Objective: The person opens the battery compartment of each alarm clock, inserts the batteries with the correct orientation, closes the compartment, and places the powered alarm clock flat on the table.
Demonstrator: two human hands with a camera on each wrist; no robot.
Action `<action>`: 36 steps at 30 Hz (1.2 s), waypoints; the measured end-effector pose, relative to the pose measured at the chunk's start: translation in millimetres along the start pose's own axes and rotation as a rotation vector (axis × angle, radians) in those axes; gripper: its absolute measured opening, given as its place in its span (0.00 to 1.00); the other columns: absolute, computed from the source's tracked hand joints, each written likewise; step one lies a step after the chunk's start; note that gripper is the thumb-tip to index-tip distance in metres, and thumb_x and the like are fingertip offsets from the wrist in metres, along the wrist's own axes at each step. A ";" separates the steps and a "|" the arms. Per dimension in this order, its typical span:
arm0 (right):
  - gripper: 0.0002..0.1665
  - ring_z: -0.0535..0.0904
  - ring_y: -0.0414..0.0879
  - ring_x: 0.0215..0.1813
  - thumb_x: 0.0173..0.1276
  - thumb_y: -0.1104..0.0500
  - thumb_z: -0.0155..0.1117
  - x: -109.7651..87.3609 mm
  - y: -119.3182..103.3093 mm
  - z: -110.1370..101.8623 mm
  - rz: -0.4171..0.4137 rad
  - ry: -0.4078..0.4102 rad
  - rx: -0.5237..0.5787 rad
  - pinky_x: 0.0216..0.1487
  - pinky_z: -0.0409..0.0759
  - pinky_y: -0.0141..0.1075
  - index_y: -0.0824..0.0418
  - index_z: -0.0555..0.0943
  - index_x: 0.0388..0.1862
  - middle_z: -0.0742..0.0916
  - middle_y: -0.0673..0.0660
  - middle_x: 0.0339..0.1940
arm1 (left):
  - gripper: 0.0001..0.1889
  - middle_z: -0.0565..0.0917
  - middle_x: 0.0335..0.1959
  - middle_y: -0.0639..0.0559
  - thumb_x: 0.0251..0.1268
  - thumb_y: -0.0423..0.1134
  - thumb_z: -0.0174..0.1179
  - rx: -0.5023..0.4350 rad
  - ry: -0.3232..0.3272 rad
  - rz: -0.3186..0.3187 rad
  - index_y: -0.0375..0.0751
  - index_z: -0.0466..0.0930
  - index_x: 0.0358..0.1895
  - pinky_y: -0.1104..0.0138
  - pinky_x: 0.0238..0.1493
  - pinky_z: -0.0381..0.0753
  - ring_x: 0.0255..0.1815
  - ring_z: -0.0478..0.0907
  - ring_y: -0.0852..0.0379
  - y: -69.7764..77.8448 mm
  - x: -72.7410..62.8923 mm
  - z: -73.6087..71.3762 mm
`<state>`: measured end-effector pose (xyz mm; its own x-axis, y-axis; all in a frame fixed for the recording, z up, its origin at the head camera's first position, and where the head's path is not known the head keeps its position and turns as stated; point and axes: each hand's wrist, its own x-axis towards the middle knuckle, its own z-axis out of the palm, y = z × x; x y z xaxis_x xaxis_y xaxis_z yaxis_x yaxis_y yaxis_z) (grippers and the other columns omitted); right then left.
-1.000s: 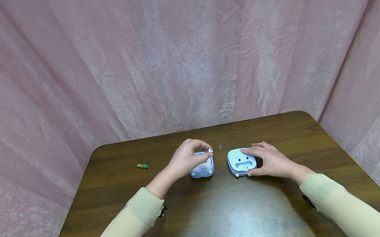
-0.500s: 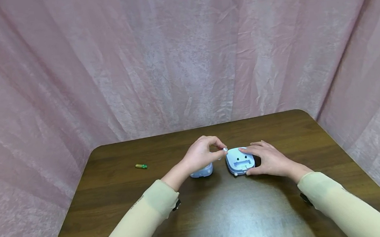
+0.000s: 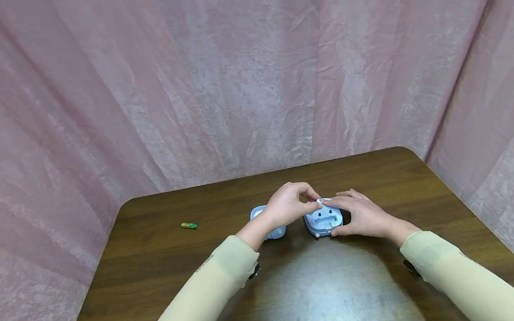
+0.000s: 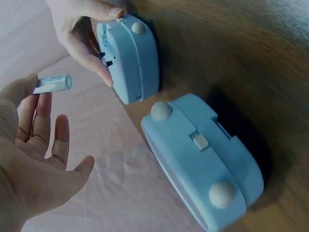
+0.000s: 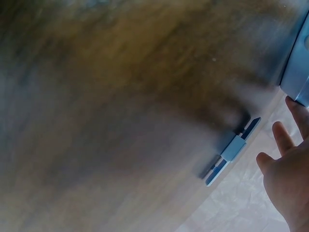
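My left hand pinches a small white cylindrical battery between thumb and fingertips, the other fingers loosely spread. It hovers over the near-left top edge of a light blue rounded-square device, which has two dark dots and a rectangular recess on its upper face. My right hand grips that device from the right, thumb at the near edge and fingers at the top. A second light blue case with white ball feet and a small latch stands to its left, partly hidden by my left wrist in the head view.
A green and gold battery lies on the brown wooden table at the left. In the right wrist view a thin blue plastic piece lies beside my right hand. A pink curtain hangs behind the table.
My left hand has carried the white battery rightward from above the second case to the device. My right hand has kept its hold on the device.
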<state>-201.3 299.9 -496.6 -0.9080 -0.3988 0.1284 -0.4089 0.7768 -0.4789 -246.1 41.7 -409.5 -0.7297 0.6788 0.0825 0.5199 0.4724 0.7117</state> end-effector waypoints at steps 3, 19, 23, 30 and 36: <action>0.51 0.63 0.57 0.77 0.53 0.33 0.80 0.0 0.0 -0.6 0.006 -0.003 0.008 0.72 0.56 0.65 0.47 0.75 0.74 0.79 0.45 0.70 | 0.05 0.84 0.37 0.69 0.66 0.47 0.70 -0.004 -0.003 -0.026 0.57 0.87 0.42 0.68 0.43 0.77 0.41 0.79 0.66 0.5 4.7 4.9; 0.43 0.65 0.58 0.75 0.52 0.33 0.81 2.1 2.5 0.9 -0.040 0.015 0.015 0.69 0.64 0.61 0.45 0.80 0.66 0.81 0.44 0.66 | 0.07 0.85 0.37 0.69 0.65 0.48 0.72 0.038 -0.028 -0.032 0.54 0.87 0.41 0.70 0.45 0.76 0.42 0.79 0.68 -2.7 17.4 27.4; 0.43 0.65 0.59 0.75 0.53 0.34 0.81 1.9 2.7 0.9 -0.051 0.018 0.020 0.69 0.64 0.61 0.44 0.80 0.67 0.82 0.42 0.65 | 0.08 0.85 0.37 0.69 0.64 0.49 0.73 0.079 -0.031 -0.025 0.54 0.87 0.41 0.72 0.42 0.75 0.39 0.78 0.70 -3.1 19.8 30.6; 0.43 0.64 0.58 0.75 0.53 0.35 0.81 1.4 1.9 0.3 -0.041 0.009 0.040 0.69 0.63 0.61 0.41 0.79 0.68 0.82 0.39 0.64 | 0.08 0.86 0.36 0.69 0.63 0.49 0.73 0.082 -0.036 -0.024 0.54 0.86 0.40 0.71 0.43 0.75 0.41 0.79 0.69 -3.5 22.2 36.2; 0.44 0.64 0.57 0.75 0.53 0.34 0.81 1.3 2.1 0.2 -0.034 0.009 0.036 0.69 0.63 0.61 0.41 0.79 0.68 0.82 0.40 0.65 | 0.07 0.86 0.36 0.71 0.64 0.48 0.73 0.103 -0.038 -0.017 0.54 0.88 0.41 0.68 0.47 0.74 0.42 0.79 0.68 -6.0 23.8 42.7</action>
<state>-203.4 301.0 -497.7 -0.8943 -0.4207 0.1528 -0.4365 0.7444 -0.5052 -247.7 79.0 -441.6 -0.7224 0.6902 0.0433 0.5522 0.5381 0.6368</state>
